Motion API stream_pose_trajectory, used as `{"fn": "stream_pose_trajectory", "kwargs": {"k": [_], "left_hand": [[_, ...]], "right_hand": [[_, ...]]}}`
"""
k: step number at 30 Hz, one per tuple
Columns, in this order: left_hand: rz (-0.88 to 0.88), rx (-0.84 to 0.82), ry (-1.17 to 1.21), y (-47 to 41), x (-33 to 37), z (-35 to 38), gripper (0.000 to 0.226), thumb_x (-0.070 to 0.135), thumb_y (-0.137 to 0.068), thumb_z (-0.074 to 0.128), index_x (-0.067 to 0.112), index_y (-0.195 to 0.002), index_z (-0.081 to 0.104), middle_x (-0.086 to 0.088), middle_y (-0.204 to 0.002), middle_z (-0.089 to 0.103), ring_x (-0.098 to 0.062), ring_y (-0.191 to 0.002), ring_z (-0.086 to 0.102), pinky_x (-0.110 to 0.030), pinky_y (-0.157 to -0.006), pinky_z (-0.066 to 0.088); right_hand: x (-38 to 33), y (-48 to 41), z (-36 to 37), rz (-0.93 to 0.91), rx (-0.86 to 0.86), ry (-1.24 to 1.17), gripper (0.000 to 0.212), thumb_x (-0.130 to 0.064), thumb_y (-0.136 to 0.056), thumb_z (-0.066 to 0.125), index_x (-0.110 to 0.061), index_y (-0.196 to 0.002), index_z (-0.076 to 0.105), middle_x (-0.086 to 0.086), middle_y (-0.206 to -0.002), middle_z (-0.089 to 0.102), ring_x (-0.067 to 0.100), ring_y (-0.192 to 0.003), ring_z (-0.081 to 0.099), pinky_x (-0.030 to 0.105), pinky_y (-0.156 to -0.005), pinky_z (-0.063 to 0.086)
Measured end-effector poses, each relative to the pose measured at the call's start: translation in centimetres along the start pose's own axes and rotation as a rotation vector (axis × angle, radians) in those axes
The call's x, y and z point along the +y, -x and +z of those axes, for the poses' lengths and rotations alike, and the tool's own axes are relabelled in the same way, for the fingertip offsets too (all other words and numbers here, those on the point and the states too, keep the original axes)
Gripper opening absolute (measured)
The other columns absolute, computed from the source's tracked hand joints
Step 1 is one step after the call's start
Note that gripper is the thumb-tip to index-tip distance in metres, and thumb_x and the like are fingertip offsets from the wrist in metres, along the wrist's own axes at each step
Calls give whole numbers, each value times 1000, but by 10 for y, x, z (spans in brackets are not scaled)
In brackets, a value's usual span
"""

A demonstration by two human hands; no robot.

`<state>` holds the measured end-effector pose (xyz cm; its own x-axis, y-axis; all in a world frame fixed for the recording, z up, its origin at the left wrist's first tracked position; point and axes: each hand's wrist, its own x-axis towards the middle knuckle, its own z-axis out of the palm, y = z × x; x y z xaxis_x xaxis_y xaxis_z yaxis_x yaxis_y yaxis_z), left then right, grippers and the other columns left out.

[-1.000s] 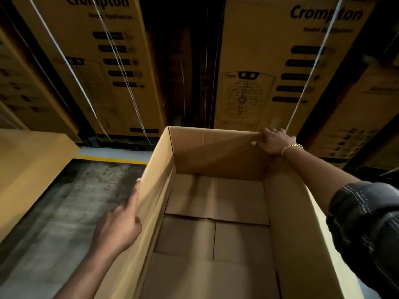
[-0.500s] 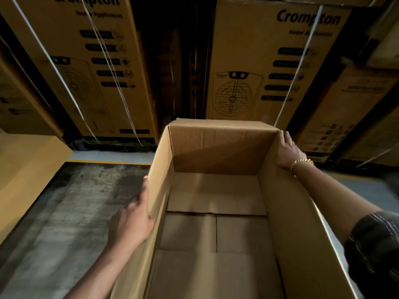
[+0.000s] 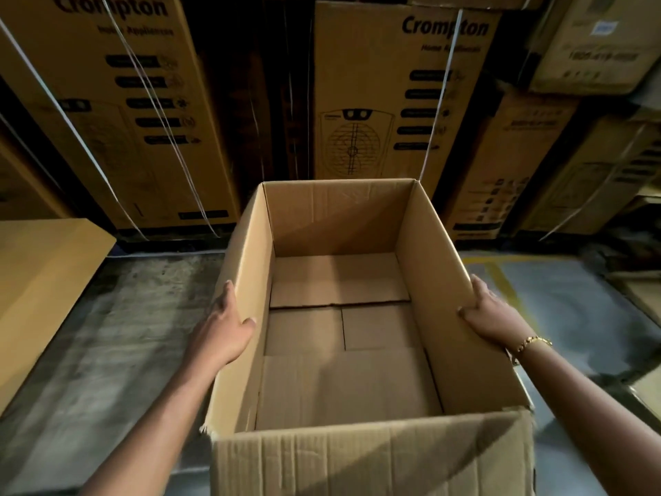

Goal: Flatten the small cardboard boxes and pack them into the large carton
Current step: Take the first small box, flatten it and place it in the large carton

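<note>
The large carton (image 3: 440, 281) stands open on the floor in front of me, its near flap (image 3: 372, 460) folded outward toward me. Flat cardboard pieces (image 3: 339, 352) cover its bottom; I cannot tell whether they are flattened boxes or the carton's own flaps. My left hand (image 3: 223, 331) holds the left wall, fingers flat along the outside and thumb hooked over the rim. My right hand (image 3: 491, 315) grips the rim of the right wall, with a gold bracelet on its wrist.
Tall printed cartons (image 3: 400, 94) bound with white straps are stacked close behind the large carton. A yellowish flat board (image 3: 43, 288) lies at the left. Bare concrete floor (image 3: 118, 352) shows on both sides, with a yellow line (image 3: 500, 277) at the right.
My right hand slid from the carton's far right corner back along the right wall to its middle. My left hand closed onto the left wall's rim.
</note>
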<state>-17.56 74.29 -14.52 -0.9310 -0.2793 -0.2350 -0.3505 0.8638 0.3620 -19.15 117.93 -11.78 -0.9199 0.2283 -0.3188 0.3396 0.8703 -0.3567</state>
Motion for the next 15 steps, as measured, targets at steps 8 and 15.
{"fn": "stream_pose_trajectory", "kwargs": {"k": [8,15], "left_hand": [[-199,-37,26,101,-27,13,72,50,-97,51,26,-156,18,-17,-151,46,-40,-131,49,-44,-104,41],[-220,89,211,116,-17,20,46,19,-94,52,25,-139,50,-16,-122,66,-36,-99,61,-36,-76,43]], "right_hand": [[42,100,28,54,24,-129,79,-44,-96,58,-23,-159,17,12,-149,51,32,-130,54,37,-100,43],[50,104,25,89,59,-245,64,-14,-86,52,-36,-146,44,13,-112,69,33,-94,64,37,-79,52]]}}
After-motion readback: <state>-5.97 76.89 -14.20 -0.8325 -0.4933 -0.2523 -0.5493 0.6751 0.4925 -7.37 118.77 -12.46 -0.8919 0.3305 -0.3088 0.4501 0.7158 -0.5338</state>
